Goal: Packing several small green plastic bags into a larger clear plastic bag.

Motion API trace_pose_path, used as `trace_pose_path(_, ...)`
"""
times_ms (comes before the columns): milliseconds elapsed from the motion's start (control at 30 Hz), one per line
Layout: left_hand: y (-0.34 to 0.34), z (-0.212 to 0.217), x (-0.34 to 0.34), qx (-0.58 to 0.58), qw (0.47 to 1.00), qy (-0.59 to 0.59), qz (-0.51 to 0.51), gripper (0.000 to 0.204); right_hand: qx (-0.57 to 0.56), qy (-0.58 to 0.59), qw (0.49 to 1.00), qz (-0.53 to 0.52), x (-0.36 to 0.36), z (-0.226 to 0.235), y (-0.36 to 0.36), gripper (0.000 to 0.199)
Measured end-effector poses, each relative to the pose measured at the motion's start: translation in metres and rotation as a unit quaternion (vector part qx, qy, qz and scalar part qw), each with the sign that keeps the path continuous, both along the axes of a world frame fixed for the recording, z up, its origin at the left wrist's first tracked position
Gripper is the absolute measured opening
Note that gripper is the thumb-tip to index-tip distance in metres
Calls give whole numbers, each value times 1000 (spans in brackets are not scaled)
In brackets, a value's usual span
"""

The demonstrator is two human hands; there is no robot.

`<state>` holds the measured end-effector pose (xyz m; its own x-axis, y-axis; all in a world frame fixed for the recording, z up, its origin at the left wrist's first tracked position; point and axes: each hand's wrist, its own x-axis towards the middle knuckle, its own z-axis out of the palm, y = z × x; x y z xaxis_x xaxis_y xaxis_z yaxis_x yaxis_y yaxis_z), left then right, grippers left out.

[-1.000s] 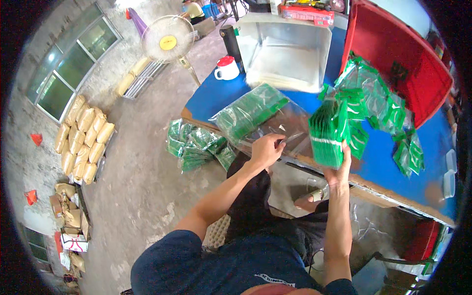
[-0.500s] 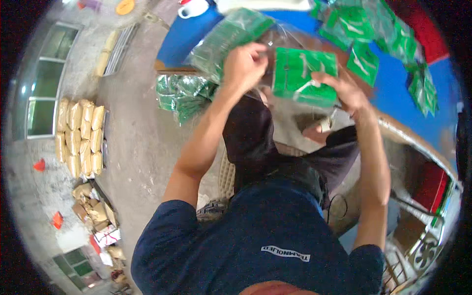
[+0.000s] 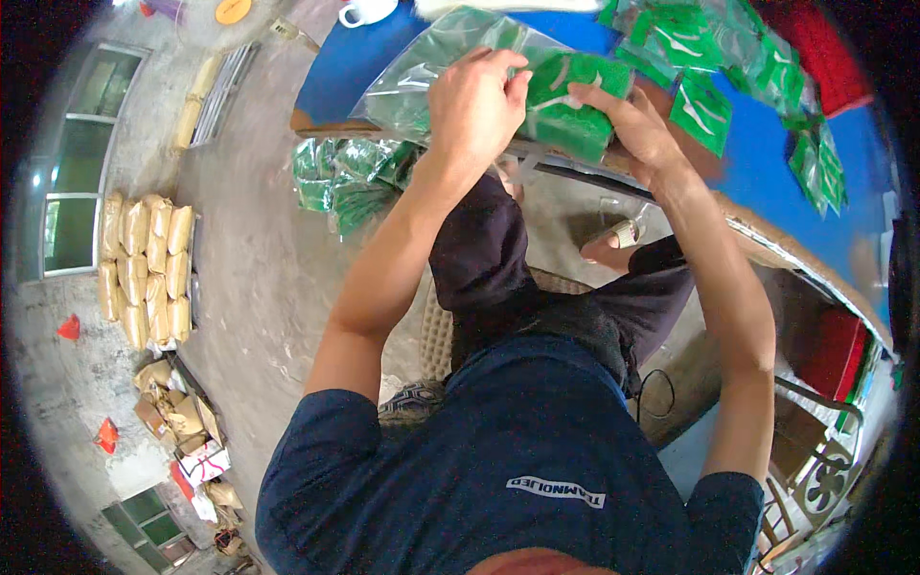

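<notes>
At the left of the frame, sacks (image 3: 146,268) are stacked by the wall; nearer the centre, below the table's left corner, a green bundle (image 3: 345,177) is seen, its support hidden.

At upper centre, a clear bag (image 3: 412,81) is spread over the blue table (image 3: 757,163). By the left hand (image 3: 476,110), narrowed with fingers curled, the bag's edge seems to be pinched, though the fingertips are largely masked by the hand's own back. Just to its right lies the stack (image 3: 570,123) of green packets, gripped in the right hand (image 3: 647,129), thumb laid across the upper face.

A second ago the stack was held on edge, well apart from the left hand; half a second ago it was turned broad face up. Now it has been brought up to the bag's right side, and the two hands have been drawn close together. By this, bag and stack appear to be matched up, with insertion perhaps just begun; whether the stack's left end is inside the film or merely behind it cannot be told. The right hand's lower fingers are hidden.

At upper right, loose packets (image 3: 702,113) are scattered, their number lost in overlapping gloss. The mug (image 3: 369,11) and, farther right, the red bin (image 3: 829,57) are cut off by the frame's rim.
</notes>
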<state>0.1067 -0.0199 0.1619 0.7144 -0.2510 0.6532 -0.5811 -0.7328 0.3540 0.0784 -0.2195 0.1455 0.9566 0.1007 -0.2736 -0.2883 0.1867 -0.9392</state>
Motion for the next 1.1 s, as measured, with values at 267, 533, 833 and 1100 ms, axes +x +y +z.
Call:
trace_pose_path(267, 16, 7, 13, -42, 995, 87, -13, 16, -85, 10, 993, -86, -13, 10, -68, 53)
trace_pose_path(533, 15, -6, 8, -32, 995, 91, 0, 13, -67, -29, 997, 11, -34, 44, -78, 51)
trace_pose_path(833, 15, 7, 7, -14, 998, 69, -7, 12, -166, 100, 943, 272, 26, 10, -54, 27)
trace_pose_path(1100, 10, -1, 1, -41, 997, 62, -4, 13, -121, 88, 968, 204, 17, 28, -68, 30)
